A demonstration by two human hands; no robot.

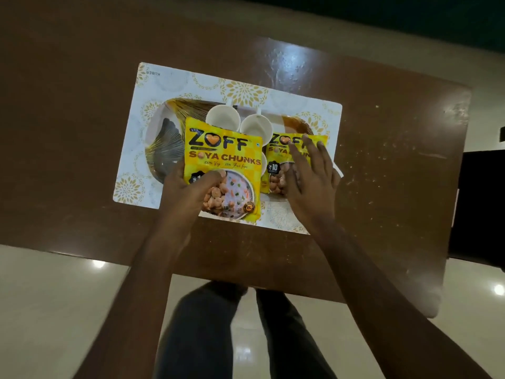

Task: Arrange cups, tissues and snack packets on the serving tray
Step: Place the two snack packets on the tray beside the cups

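Your left hand (191, 192) holds the big yellow packet (222, 170) by its bottom corner, up over the tray (164, 143). Your right hand (308, 176) lies flat w/ fingers spread on the small packet (278, 160), at the tray's right side. Two white cups (222, 117) sit at the back. Tray is on a mat (153, 86) on the bench (382, 160).

Glossy printed plastic-film packet (222, 170), crinkled, with a smaller one (284, 160) at three o'clock. Smooth white cups (222, 117). Shiny patterned tray (164, 143) on a matt placemat (175, 80). Brown tabletop (382, 132) polished, reflecting light, scuffed.
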